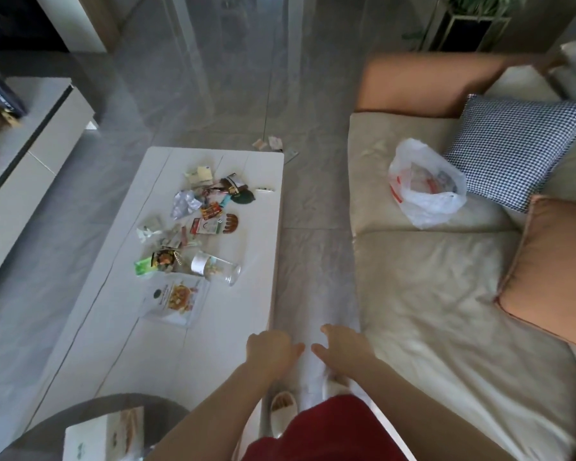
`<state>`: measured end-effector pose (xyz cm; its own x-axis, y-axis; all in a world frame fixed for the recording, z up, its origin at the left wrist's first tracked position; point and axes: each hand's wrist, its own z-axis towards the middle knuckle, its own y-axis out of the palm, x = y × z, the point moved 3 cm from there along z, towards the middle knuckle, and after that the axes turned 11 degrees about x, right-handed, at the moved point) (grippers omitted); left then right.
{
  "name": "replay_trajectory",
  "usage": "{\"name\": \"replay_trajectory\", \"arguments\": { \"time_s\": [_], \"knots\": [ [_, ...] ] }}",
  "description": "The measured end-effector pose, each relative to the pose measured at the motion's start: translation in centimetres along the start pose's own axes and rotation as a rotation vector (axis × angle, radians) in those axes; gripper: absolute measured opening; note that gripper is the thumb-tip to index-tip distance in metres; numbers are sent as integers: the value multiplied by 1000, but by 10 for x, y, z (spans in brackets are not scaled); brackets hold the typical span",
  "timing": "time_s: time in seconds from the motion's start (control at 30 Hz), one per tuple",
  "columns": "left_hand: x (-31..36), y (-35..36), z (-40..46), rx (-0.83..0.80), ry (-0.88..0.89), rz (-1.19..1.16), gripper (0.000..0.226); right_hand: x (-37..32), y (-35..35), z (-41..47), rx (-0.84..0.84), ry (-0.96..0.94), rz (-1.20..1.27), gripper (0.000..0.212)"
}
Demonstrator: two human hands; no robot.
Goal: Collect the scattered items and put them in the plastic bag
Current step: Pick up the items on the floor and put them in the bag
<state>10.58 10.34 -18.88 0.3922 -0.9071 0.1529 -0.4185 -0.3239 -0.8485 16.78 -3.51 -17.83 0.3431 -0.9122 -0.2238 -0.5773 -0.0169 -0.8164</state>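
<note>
Fingers of the left hand (pixel 270 347) and the right hand (pixel 341 344) hang loosely curled, grasping nothing, side by side just past the near corner of the white bench (pixel 233 327). Scattered items (pixel 193 227) lie in a heap on the bench's middle: wrappers, a printed pouch (pixel 177 299), a clear jar (pixel 217 268) on its side. Beyond the bench's far end, a few scraps (pixel 271 143) sit on the floor. Right of the bench, the plastic bag (pixel 426 184) rests open on the sofa (pixel 446 294).
</note>
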Motion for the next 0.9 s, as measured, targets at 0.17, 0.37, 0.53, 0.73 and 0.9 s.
{"name": "replay_trajectory", "arguments": {
  "time_s": [0.17, 0.37, 0.53, 0.73, 0.9],
  "knots": [
    [13, -17, 38, 12, -34, -31, 55, 14, -19, 42, -6, 21, 34, 46],
    [40, -56, 88, 22, -82, -22, 54, 35, -61, 99, -34, -24, 31, 54],
    [71, -89, 133, 35, -126, -64, 51, 63, -100, 148, -21, -70, -51, 60],
    [93, -113, 166, 28, -170, -72, 46, 81, -128, 183, -30, -92, -60, 58],
    [94, -130, 195, -12, -167, -64, 45, 83, -142, 208, -40, -83, -47, 56]
  ]
}}
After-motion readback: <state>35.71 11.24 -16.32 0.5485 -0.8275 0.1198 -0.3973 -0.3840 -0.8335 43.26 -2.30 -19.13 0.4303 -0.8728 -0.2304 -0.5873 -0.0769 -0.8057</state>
